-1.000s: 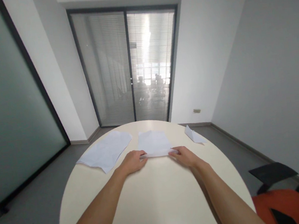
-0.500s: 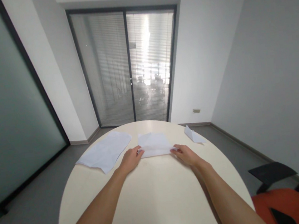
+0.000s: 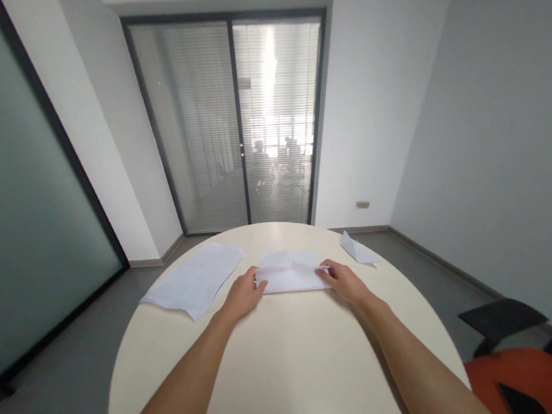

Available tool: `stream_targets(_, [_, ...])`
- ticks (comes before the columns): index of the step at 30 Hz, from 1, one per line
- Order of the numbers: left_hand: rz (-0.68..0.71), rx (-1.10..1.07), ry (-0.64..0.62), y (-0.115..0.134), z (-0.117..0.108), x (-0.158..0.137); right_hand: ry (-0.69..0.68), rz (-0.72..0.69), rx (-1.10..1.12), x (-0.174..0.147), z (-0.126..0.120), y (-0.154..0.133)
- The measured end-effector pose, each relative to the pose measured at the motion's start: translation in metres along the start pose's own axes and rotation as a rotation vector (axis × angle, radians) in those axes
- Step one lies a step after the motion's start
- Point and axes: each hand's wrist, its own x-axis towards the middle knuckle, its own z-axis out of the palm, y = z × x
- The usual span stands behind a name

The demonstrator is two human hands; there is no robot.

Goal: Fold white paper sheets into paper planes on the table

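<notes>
Near flap [image 3: 292,281] of white paper sheet [image 3: 289,257] folded further over; left hand [image 3: 242,294], right hand [image 3: 344,282] pinching ends. Uneven pull could skew it, imo.

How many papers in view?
3: the middle paper, held by the left hand and right hand; the left paper, flat on the table; the right paper, folded, near the edge. Sheets underneath could be hidden.
</notes>
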Motion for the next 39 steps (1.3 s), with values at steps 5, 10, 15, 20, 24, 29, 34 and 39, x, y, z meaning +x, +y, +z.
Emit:
stream_targets(5, [-0.004,-0.037,0.023,-0.001,0.003,0.002,0.031,0.012,-0.012,0.001,0.002,0.004])
stream_targets(10, [0.011,-0.078,-0.009,-0.002,0.005,0.0,0.04,0.008,0.041,0.001,0.004,0.011])
stream_targets(15, [0.07,-0.128,-0.034,-0.011,0.01,0.002,0.065,0.047,0.045,0.001,0.007,0.016])
stream_targets(20, [0.077,-0.112,-0.015,-0.013,0.011,0.004,0.087,0.083,0.029,0.002,0.01,0.018])
stream_targets(24, [0.022,-0.016,-0.004,-0.003,0.007,0.002,0.093,0.079,0.028,0.003,0.01,0.017])
stream_targets(29, [-0.052,0.111,0.011,0.008,0.005,0.0,0.086,0.096,0.072,0.001,0.01,0.016])
stream_targets(34, [-0.08,0.141,0.055,0.004,0.009,0.002,0.025,0.115,0.185,0.001,0.014,0.019])
stream_targets(39, [-0.098,0.168,0.059,0.002,0.013,0.002,0.026,0.07,0.089,0.001,0.015,0.019])
